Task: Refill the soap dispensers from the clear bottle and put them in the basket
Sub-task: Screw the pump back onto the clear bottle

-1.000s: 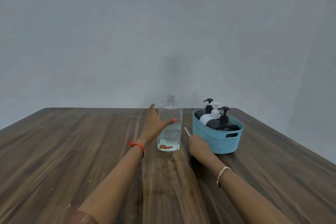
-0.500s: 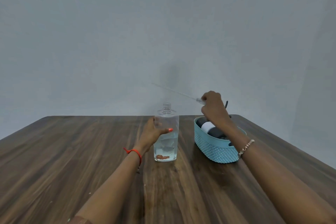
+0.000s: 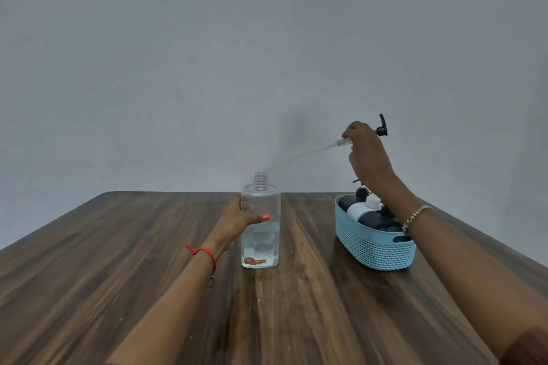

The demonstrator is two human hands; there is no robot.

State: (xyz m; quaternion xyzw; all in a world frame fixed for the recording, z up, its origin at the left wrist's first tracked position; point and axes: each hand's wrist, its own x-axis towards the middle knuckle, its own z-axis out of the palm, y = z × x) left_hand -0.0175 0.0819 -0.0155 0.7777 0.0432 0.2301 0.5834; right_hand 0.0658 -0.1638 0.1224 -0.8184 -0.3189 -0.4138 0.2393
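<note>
Fingers (image 3: 360, 139) pinching pump (image 3: 350, 141), tube tip seemingly above clear bottle (image 3: 261, 225) (left-held).

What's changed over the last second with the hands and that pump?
The right hand picked the pump up off the table beside the basket and raised it above the basket, its thin tube now slanting down toward the open neck of the clear bottle. The left hand closed around that bottle. Bottle, basket and the dispensers in it stayed put.
</note>
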